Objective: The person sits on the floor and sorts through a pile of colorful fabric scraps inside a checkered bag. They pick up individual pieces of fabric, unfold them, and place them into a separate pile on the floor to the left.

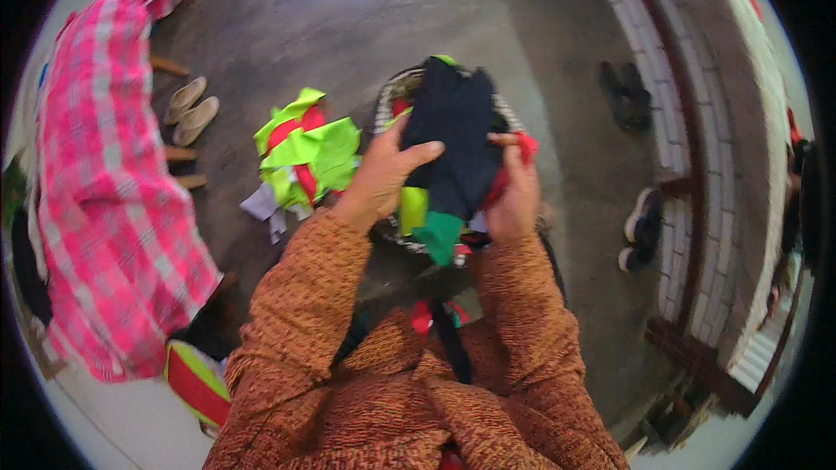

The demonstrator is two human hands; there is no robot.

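Both forearms, in orange-brown coarse-textured sleeves, reach forward. The left hand lays its thumb across a dark navy cloth piece, holding it above a round, pattern-rimmed basket; its other fingers are hidden behind. The right hand is at the cloth's right edge, beside a red scrap; whether its fingers pinch, I cannot tell. Cloth covers much of the basket. A crumpled lime-and-red fabric heap lies left.
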